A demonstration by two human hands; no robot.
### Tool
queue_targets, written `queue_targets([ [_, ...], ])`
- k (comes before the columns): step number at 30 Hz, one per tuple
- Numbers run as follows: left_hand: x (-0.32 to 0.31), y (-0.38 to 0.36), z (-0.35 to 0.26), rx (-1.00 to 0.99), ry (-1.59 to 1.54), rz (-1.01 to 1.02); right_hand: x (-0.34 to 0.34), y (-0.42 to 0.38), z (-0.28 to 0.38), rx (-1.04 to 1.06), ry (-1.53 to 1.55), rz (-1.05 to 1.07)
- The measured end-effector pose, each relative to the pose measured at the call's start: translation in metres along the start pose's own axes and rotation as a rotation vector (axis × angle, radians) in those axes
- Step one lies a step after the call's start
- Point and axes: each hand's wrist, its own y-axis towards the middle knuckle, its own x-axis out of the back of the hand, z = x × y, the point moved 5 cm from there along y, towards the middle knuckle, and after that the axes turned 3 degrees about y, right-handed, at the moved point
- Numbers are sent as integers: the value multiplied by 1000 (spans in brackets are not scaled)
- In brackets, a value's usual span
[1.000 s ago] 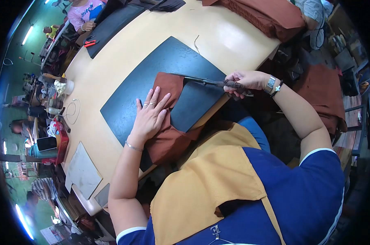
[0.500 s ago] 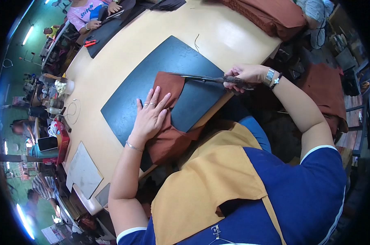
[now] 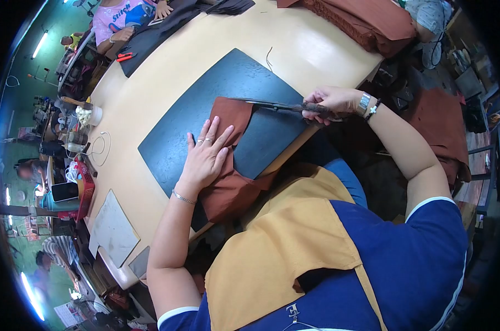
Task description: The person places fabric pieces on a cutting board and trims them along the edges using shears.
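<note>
A piece of reddish-brown leather or fabric (image 3: 228,193) lies partly on a dark cutting mat (image 3: 200,94), its lower part folded towards my lap. My left hand (image 3: 207,151) rests flat on it with the fingers spread, pressing it to the mat. In my right hand (image 3: 328,105) is a pair of scissors (image 3: 275,105), held by dark handles. Their long blades point left and lie along the material's upper edge. Whether the blades are fully closed cannot be made out.
Across the light table (image 3: 167,94), a person in a pink shirt (image 3: 129,19) handles dark material near red-handled scissors (image 3: 125,57). More reddish-brown material (image 3: 360,22) is piled at the far right. A red basket (image 3: 86,190), a white cup (image 3: 95,116) and a grey board (image 3: 113,229) are at the left.
My hands, the scissors and the material hold almost the same position. The view has shifted slightly, and the person across the table has moved their arms.
</note>
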Motion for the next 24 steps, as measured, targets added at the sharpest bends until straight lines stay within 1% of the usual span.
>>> queue_targets([
  [5, 1, 0, 0, -3, 5, -7, -4, 8, 15, -23, -62, -6],
  [11, 1, -1, 0, -4, 7, -18, 10, 6, 4, -3, -135, 7],
  [14, -1, -1, 0, -8, 6, -24, 10, 6, 6, 8, -41, 1],
  [17, -1, -1, 0, -12, 5, -29, 5, 6, 16, 3, -18, 30],
  [24, -1, -1, 1, -5, 4, -29, 10, 18, 17, 36, -70, 52],
])
